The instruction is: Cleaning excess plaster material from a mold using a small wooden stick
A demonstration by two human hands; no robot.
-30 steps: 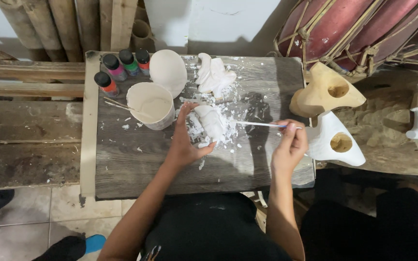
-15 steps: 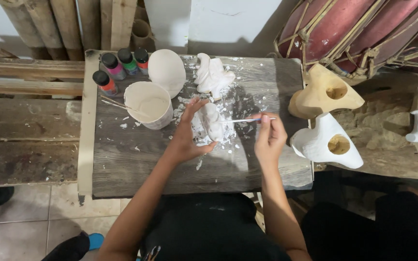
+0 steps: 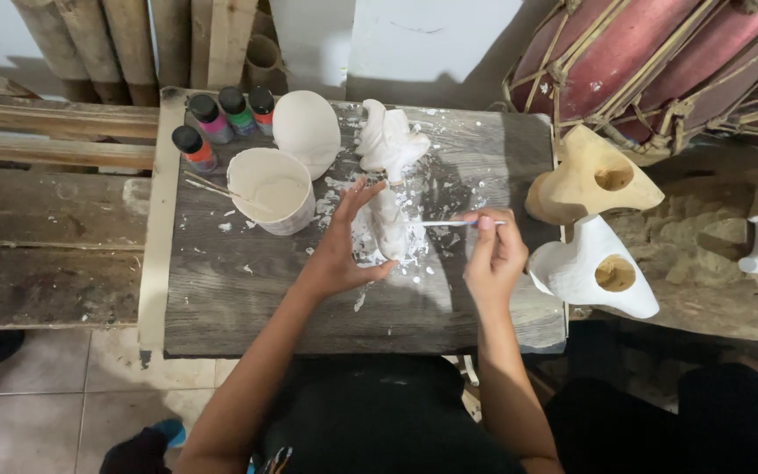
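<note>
On the grey wooden board point(image 3: 247, 298), nearest the body, the left hand point(image 3: 344, 250) lay cupped against a small white figure point(image 3: 388, 226), palm and thumb touching its left flank, fingers spread and part-open rather than clenched. The figure stood mid-board, its long axis running away from the person. Right hand point(image 3: 493, 259) sat just to the figure's right, fingers pinched together on a thin brush point(image 3: 449, 222); the brush lay crosswise, its tip meeting the figure's side. So the piece lay directly left of the brush grip, and the left hand was the nearer of the two.

Farther out: a white cup of paint point(image 3: 272, 189), a pale dome-shaped piece point(image 3: 307, 132), another white figure point(image 3: 389, 139), and four small paint bottles point(image 3: 221, 118) at the far-left corner. Off to the right rested a tan mask point(image 3: 585, 180) and a white mask point(image 3: 589, 272).

Against the view half a second prior, the right hand had drawn slightly outward, and the left fingers had opened wider.
</note>
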